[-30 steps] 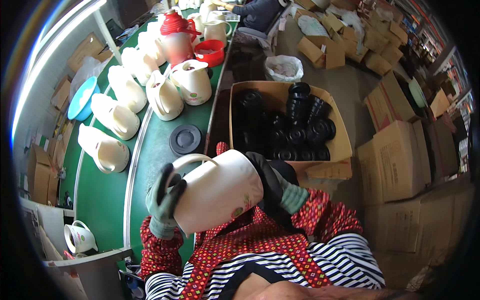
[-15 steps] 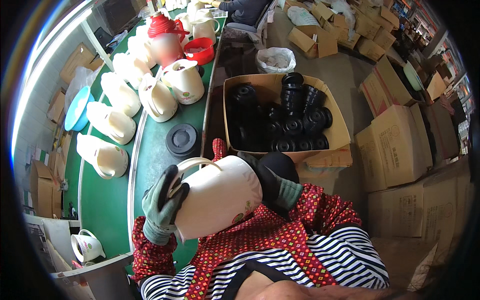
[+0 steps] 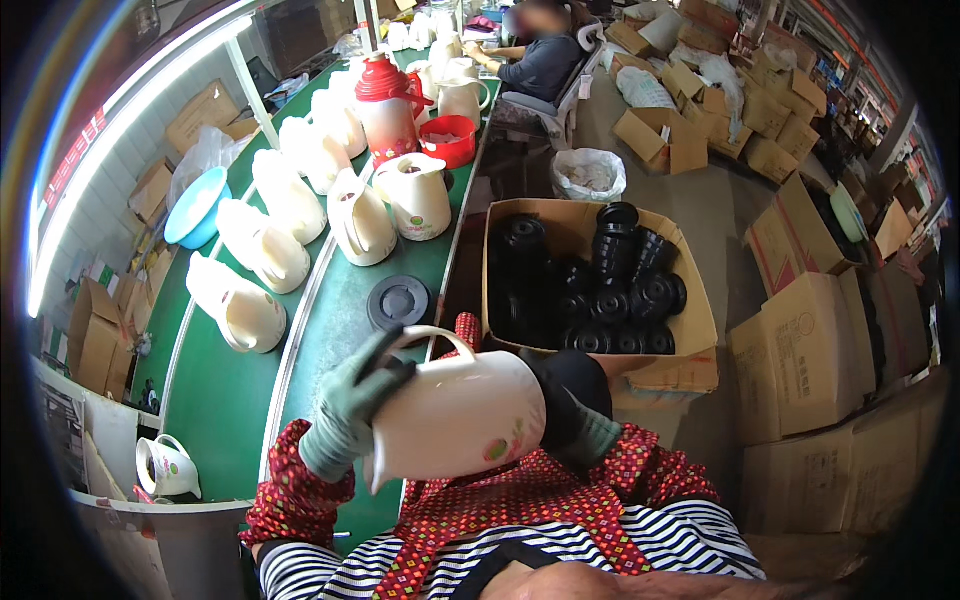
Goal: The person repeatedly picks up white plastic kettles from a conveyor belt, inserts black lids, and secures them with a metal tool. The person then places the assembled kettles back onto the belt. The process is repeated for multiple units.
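Observation:
A white thermos jug (image 3: 460, 415) with a printed flower lies tilted on its side in front of my chest. My left hand (image 3: 355, 405), in a grey-green glove with dark fingers, grips its top end beside the handle (image 3: 430, 335). At the jug's bottom end, my right hand (image 3: 570, 415) is closed against it in a similar glove. A dark rounded shape there blends with the glove, and those fingers are mostly hidden. Just beyond the jug, a black round plastic base (image 3: 398, 302) lies on the green bench (image 3: 335, 330).
Several white jugs (image 3: 360, 220) stand in rows along the bench, near a red-and-white thermos (image 3: 388, 110) and a red bowl (image 3: 447, 142). An open carton (image 3: 700, 300) of black parts stands at right, with stacked cartons (image 3: 800, 350) beyond. Another person (image 3: 540, 60) sits at the far end.
The whole view has shifted, so the bench and carton appear lower and further right. Both hands still hold the jug, which now lies more nearly level.

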The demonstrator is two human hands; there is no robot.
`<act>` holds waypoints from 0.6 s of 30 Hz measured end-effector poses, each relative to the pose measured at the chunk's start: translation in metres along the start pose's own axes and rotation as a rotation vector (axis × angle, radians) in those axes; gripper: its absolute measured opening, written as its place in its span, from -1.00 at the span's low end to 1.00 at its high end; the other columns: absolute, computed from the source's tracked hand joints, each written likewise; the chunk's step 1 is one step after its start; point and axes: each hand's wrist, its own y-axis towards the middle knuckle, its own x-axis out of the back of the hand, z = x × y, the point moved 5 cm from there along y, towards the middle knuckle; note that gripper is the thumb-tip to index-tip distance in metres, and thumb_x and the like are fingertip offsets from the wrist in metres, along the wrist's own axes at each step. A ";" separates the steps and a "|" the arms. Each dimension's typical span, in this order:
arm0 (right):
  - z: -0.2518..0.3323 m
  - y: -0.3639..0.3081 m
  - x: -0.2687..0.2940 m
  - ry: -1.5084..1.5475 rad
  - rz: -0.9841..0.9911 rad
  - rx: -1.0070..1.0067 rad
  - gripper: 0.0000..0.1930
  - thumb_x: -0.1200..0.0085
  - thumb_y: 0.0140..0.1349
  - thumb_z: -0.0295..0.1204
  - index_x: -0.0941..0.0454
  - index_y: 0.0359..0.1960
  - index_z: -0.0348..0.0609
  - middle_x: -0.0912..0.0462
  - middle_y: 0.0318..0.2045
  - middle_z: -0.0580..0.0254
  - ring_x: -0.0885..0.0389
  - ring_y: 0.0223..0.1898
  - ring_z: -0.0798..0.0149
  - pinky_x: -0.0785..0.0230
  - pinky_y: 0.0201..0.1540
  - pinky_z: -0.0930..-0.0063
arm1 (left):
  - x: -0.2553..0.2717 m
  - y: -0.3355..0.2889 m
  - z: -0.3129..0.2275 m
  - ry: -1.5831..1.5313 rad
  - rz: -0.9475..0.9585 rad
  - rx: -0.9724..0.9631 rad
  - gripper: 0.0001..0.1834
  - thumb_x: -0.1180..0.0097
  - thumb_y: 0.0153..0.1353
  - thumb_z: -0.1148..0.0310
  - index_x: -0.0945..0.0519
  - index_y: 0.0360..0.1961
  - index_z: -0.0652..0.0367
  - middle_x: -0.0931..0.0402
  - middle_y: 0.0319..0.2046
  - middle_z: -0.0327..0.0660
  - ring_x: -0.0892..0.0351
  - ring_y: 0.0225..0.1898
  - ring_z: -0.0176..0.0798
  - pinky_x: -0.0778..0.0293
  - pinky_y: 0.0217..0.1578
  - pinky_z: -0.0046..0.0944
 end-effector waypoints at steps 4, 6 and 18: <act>0.084 -0.029 -0.091 -0.827 0.057 0.509 0.05 -0.29 0.23 0.20 -0.17 0.56 -0.26 0.08 0.64 -0.18 0.08 0.64 -0.16 0.13 0.60 -0.07 | -0.047 -0.058 0.040 -0.733 0.086 0.595 -0.58 0.04 0.53 0.28 -0.56 0.27 0.26 -0.60 0.26 -0.05 -0.57 0.28 -0.15 -0.42 0.32 -0.19; 0.113 -0.041 -0.138 -1.267 0.168 0.693 0.17 -0.36 0.05 0.31 -0.20 0.57 -0.17 0.16 0.62 -0.33 0.20 0.63 -0.35 0.22 0.58 -0.25 | -0.094 -0.078 0.053 -0.991 0.156 0.580 -0.57 0.03 0.53 0.28 -0.54 0.30 0.25 -0.59 0.27 -0.06 -0.56 0.28 -0.15 -0.41 0.33 -0.18; 0.093 -0.033 -0.122 -1.073 0.078 0.764 -0.18 -0.24 0.34 -0.14 -0.19 0.55 -0.16 -0.02 0.60 -0.19 -0.03 0.59 -0.21 0.08 0.59 -0.05 | -0.133 -0.150 0.101 -1.203 -0.179 0.701 -0.44 -0.04 0.51 0.28 -0.39 0.47 0.19 -0.54 0.32 -0.11 -0.52 0.31 -0.13 -0.30 0.39 -0.12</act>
